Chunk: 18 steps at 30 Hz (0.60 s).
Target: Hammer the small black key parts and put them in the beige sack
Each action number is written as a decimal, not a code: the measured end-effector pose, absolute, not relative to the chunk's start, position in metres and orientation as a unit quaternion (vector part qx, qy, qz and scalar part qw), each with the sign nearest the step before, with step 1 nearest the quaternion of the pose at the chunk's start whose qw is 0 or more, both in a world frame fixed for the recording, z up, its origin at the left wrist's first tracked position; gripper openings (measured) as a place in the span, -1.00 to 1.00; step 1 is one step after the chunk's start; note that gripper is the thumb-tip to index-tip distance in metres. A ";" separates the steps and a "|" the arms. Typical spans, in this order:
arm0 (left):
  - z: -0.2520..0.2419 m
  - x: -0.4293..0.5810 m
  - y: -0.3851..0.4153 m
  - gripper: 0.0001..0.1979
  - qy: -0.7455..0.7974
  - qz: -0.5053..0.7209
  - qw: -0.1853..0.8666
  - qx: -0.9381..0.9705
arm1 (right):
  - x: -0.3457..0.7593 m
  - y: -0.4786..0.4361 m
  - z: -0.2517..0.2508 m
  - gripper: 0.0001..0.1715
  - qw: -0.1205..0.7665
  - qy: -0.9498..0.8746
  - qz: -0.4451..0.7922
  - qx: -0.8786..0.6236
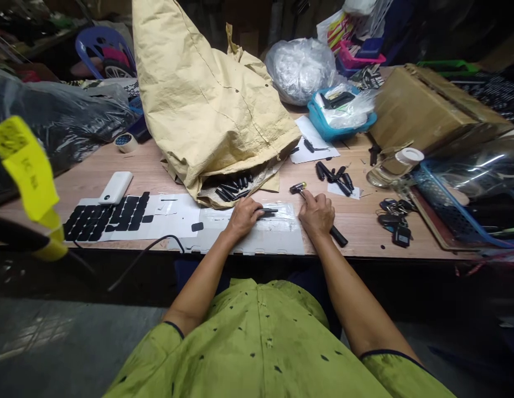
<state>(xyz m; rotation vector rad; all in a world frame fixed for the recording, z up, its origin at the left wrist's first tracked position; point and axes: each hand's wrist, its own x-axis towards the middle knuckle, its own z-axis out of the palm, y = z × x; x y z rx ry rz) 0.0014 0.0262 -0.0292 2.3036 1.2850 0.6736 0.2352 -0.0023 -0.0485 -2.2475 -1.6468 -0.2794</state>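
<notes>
My right hand is wrapped round a small hammer, its metal head pointing away from me and its black grip sticking out below my palm. My left hand is closed on a slim black part, which lies low over a plastic-covered white sheet. Just beyond that hand, several black pieces lie in the mouth of a large tan sack. The fingertips of my left hand are partly hidden.
Left of my hands are rows of black pads on white paper and a white power bank. To the right lie black parts, keys, a jar and a blue basket. A yellow-tagged cable hangs at left.
</notes>
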 end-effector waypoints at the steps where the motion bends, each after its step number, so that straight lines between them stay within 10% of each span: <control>1: -0.033 0.004 0.024 -0.84 0.460 0.237 0.213 0.828 | 0.235 -0.002 -0.048 -0.52 0.170 -0.580 -0.098 -0.791; 10: -0.045 0.004 0.028 -0.80 0.467 0.235 0.242 0.817 | 0.242 -0.002 -0.043 -0.56 0.196 -0.585 -0.058 -0.785; 18: -0.048 0.008 0.029 -0.79 0.479 0.253 0.260 0.799 | 0.223 -0.042 -0.028 -0.51 0.394 -0.621 0.031 -0.677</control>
